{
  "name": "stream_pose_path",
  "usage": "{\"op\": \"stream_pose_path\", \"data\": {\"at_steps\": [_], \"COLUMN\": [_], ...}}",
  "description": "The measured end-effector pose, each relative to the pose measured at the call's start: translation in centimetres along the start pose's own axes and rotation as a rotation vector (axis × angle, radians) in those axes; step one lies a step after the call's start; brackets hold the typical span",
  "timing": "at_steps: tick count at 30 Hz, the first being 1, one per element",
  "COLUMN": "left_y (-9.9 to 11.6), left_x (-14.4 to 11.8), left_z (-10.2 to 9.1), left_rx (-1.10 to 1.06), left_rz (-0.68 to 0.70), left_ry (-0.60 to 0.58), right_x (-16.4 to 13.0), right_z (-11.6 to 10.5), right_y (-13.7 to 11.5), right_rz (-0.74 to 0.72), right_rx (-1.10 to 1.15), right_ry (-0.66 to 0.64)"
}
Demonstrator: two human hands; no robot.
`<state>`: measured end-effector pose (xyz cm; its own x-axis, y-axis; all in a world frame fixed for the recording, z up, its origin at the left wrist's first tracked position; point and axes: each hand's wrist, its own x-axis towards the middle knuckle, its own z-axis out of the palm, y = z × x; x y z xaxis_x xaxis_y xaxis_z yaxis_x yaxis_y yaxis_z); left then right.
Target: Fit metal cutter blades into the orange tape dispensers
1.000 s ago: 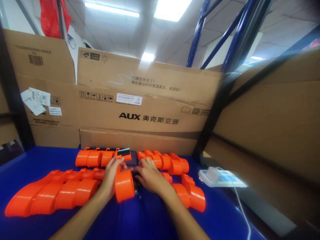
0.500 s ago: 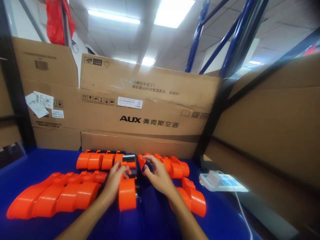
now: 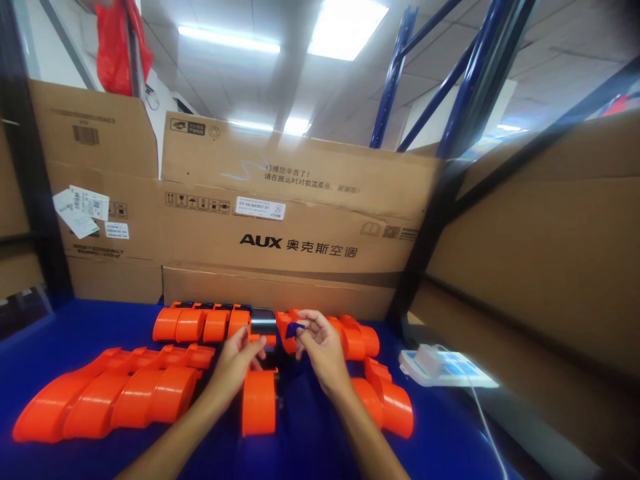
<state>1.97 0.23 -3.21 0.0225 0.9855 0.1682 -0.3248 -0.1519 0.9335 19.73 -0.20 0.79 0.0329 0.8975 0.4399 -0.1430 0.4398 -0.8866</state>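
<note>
Your left hand (image 3: 239, 363) hides the orange plastic device's (image 3: 259, 400) top | right hand (image 3: 320, 347) fingers (image 3: 300, 320) pinch a small blue scrap (image 3: 294, 329) | left fingers curl loosely, grip unclear.

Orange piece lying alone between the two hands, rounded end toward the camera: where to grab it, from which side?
Probably take the orange piece across its rounded near barrel, coming from above with fingers on its left and right flanks. Those sides are bare blue table; its far end sits under the left hand and right hand.
</note>
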Motion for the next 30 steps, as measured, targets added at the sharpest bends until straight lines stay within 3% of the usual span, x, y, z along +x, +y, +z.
{"op": "stream_pose_path", "data": {"at_steps": [6,11,16,20,25,30], "left_y": [-0.2,0.0,0.0,0.0,0.2,0.4], "left_x": [0.0,-0.1,-0.1,-0.2,-0.4,-0.6], "left_z": [-0.1,-0.1,0.0,0.0,0.1,0.3], "left_rx": [0.033,0.038,0.017,0.028,0.031,0.010], "left_rz": [0.013,0.006,-0.001,0.007,0.024,0.030], "left_ry": [-0.022,-0.018,-0.017,-0.025,-0.050,-0.038], "right_x": [-0.4,-0.3,-0.3,-0.6,-1.0,-1.3], "right_z": [0.4,0.6,0.7,1.0,1.3,1.0], "right_y": [0.4,1.1,1.6,1.5,1.8,2.2], "right_rz": [0.059,-0.031,-0.136,-0.107,-0.047,-0.179], "right_rx": [-0.014,0.005,-0.195,-0.144,-0.080,-0.372], "right_ry": [-0.012,0.070,0.083,0.110,0.010,-0.072]}}
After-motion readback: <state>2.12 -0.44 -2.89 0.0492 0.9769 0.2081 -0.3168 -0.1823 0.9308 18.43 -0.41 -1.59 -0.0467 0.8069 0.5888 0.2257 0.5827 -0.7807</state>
